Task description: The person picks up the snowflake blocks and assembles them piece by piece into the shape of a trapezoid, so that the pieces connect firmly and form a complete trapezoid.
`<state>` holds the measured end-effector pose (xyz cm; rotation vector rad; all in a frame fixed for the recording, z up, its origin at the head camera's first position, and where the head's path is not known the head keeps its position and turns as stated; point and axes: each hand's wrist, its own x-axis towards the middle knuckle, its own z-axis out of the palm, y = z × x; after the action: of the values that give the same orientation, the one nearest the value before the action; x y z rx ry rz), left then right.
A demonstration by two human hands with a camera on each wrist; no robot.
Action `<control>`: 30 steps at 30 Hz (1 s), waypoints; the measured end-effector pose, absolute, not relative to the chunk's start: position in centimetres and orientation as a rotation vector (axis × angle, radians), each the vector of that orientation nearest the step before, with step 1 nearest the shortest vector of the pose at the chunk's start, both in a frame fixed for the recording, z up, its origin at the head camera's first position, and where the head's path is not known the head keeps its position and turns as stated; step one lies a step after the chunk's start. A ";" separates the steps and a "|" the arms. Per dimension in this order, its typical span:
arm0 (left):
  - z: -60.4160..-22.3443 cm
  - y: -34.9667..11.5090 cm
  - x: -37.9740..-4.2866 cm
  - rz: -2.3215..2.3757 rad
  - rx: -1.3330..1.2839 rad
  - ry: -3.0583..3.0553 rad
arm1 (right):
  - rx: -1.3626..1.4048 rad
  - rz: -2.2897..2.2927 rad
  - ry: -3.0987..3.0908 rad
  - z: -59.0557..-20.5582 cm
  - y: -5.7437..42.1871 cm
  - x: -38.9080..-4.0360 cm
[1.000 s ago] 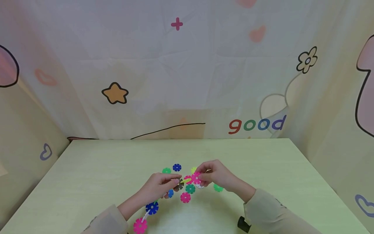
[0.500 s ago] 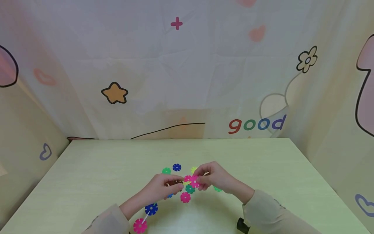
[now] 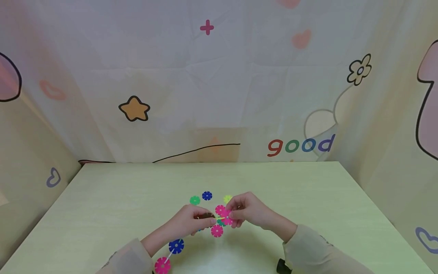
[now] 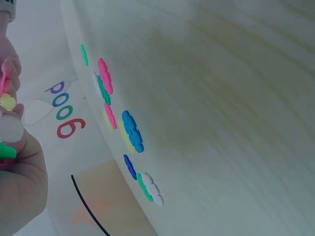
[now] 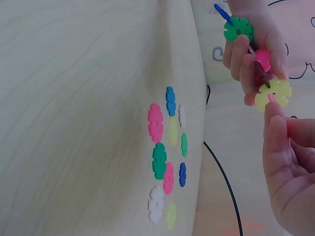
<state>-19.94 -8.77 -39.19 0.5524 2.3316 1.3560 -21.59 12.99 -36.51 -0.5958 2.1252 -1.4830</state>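
Note:
My left hand (image 3: 186, 221) grips a chain of slotted plastic snowflake discs. Its near end hangs past the wrist, with a pink disc (image 3: 162, 265) and a dark blue disc (image 3: 176, 246) joined by a white one seen edge-on. Further along, a green disc (image 5: 238, 29) and a yellow disc (image 5: 279, 92) show in the right wrist view, the yellow one at the left fingertips. My right hand (image 3: 251, 211) pinches another pink disc (image 3: 226, 219) between thumb and fingers. That disc's edge meets the yellow disc's rim. The left fingers hide part of the chain.
Several loose discs lie on the pale table (image 3: 119, 194) behind and below the hands, among them a pink disc (image 3: 217, 231), a light green disc (image 3: 195, 199) and a dark blue disc (image 3: 207, 195). A printed curtain (image 3: 171, 83) rises along the table's back edge.
My right hand has come slightly down and left with the pink disc, which now overlaps the yellow disc's edge. The left hand has shifted a little right; the chain's near end swung slightly left.

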 end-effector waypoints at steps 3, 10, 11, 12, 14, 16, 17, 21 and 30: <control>-39.1 -8.8 -19.9 1.363 0.554 2.330 | -0.585 -1.503 2.124 -36.5 12.9 -21.6; -39.2 -8.6 -19.9 1.365 0.565 2.301 | -0.530 -1.533 2.106 -36.8 12.9 -21.6; -39.2 -8.6 -19.9 1.365 0.572 2.294 | -0.521 -1.534 2.101 -36.9 13.0 -21.6; -39.3 -8.6 -19.9 1.366 0.579 2.286 | -0.514 -1.534 2.098 -36.9 13.0 -21.7; -39.4 -8.6 -19.9 1.361 0.597 2.273 | -0.497 -1.532 2.097 -37.0 13.1 -21.8; -39.5 -8.7 -19.9 1.354 0.611 2.265 | -0.484 -1.525 2.099 -37.2 13.2 -22.0; -39.5 -8.7 -19.9 1.352 0.618 2.264 | -0.477 -1.521 2.102 -37.2 13.2 -22.0; -39.5 -8.9 -20.0 1.376 0.616 2.237 | -0.471 -1.517 2.118 -37.4 13.4 -22.1; -39.7 -9.0 -19.9 1.457 0.611 2.146 | -0.498 -1.531 2.120 -37.0 13.6 -22.0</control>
<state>-19.92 -8.99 -39.74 0.6111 2.1465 1.4575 -21.97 13.57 -36.97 -0.4983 2.1200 -1.5312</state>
